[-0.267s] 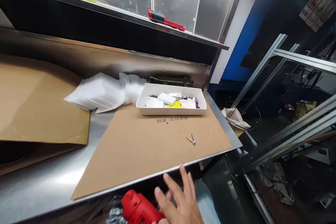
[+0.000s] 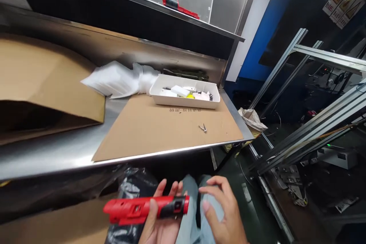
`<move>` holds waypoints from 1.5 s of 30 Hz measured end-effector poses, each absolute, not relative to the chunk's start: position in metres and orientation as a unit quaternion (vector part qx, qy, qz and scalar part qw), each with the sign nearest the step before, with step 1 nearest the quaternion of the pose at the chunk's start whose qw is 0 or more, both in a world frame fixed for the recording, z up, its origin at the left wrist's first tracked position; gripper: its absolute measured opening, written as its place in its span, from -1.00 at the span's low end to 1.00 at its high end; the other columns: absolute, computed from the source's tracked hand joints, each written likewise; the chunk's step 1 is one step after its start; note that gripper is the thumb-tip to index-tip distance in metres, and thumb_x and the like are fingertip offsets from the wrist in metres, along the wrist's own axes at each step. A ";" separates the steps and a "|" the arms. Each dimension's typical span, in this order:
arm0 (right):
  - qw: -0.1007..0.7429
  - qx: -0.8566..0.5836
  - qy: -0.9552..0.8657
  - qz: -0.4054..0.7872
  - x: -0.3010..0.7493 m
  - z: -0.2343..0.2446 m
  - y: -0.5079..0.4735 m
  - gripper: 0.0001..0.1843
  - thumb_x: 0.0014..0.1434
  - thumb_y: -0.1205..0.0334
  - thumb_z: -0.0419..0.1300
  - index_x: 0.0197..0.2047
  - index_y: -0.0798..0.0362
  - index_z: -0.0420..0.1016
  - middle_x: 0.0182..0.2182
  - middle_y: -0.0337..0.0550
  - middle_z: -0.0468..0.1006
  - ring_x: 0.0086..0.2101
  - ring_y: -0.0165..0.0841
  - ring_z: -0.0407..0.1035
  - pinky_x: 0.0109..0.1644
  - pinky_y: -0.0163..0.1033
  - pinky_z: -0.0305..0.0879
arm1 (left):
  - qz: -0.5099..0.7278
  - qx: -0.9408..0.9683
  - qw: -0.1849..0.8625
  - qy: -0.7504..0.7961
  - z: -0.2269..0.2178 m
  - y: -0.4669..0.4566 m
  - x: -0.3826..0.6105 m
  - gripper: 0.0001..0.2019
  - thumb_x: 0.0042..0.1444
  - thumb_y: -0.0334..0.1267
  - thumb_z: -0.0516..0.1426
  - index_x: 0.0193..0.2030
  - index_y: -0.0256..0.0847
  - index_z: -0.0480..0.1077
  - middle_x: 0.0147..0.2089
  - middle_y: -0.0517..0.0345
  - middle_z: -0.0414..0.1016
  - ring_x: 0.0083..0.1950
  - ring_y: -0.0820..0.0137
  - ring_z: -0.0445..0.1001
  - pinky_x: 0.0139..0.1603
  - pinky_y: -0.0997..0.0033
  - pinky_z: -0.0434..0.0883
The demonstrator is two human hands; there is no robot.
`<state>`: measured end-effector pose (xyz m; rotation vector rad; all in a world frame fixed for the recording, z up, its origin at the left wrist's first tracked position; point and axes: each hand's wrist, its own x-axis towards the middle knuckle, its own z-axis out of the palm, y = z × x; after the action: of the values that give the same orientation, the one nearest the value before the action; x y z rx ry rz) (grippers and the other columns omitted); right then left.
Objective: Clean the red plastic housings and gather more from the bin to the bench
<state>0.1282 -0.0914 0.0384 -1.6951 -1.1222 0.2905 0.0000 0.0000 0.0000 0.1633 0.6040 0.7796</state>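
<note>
A long red-and-black tool casing [image 2: 128,209], its exact kind not clear, lies level across my left hand [image 2: 162,223]. The thumb presses on its near side and the other fingers are behind it. To the right of its black end, my right hand [image 2: 225,213] is raised with fingers apart and slightly bent, touching nothing. Both hands are below the table's front edge, above my legs. Under the casing is a black plastic bag [image 2: 128,188]. A similar red-and-black piece [image 2: 178,7] rests on the ledge at the back.
A cardboard sheet [image 2: 154,129] covers part of the metal table [image 2: 65,160]. On it are a white tray [image 2: 185,101] of small parts and a small metal clipper [image 2: 203,128]. White foam wrap [image 2: 117,80] and a large carton [image 2: 48,72] stand left; a metal frame [image 2: 323,55] stands right.
The red casing has come further into view and turned level in my left hand. My right hand has moved right, away from it. The view has tilted down.
</note>
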 end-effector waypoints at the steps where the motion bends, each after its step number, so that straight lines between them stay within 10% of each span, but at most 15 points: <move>1: 0.513 -0.711 -0.462 0.129 0.133 0.036 -0.105 -0.76 0.25 0.09 0.13 -0.11 -0.09 0.59 -0.06 -0.05 0.45 -0.02 -0.20 0.41 0.09 -0.14 0.34 | 0.384 0.049 0.881 0.274 0.002 -0.008 0.005 -0.67 0.08 0.04 0.29 0.01 0.26 0.49 0.06 0.24 0.57 0.34 0.32 0.24 0.12 0.40 0.42; 23: 0.665 -0.569 -0.343 0.341 0.143 0.053 -0.159 -0.75 0.11 0.05 0.24 -0.24 0.01 0.64 0.06 -0.02 0.39 0.16 -0.11 0.21 0.28 -0.04 0.10 | 0.397 0.281 0.837 0.250 0.058 -0.106 0.045 -0.56 -0.08 0.09 0.38 -0.05 0.05 0.55 0.04 0.09 0.54 0.19 0.02 0.38 0.33 -0.01 0.17; 36: 0.667 -0.541 -0.321 0.400 0.160 0.043 -0.120 -0.73 0.07 0.00 0.30 -0.26 -0.02 0.66 -0.03 -0.07 0.42 0.09 -0.16 0.26 0.20 -0.15 0.19 | 0.365 0.273 0.844 0.283 0.044 -0.068 0.053 -0.59 -0.04 0.09 0.36 -0.06 0.03 0.55 0.06 0.12 0.51 0.13 0.12 0.42 0.11 0.33 0.38; 45: 0.637 -0.547 -0.335 0.428 0.171 0.029 -0.092 -0.58 0.04 -0.21 0.31 -0.25 -0.05 0.68 -0.01 -0.07 0.47 0.12 -0.13 0.27 0.22 -0.12 0.16 | 0.468 0.575 0.622 0.252 0.040 -0.048 0.056 -0.86 0.16 -0.21 0.24 -0.15 0.04 0.60 -0.01 0.03 0.52 0.19 0.02 0.38 0.24 0.17 0.32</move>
<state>0.1707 -0.0916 0.0288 -1.2492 -0.7655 0.9775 0.0556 -0.0478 0.0402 1.3211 0.5790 1.0759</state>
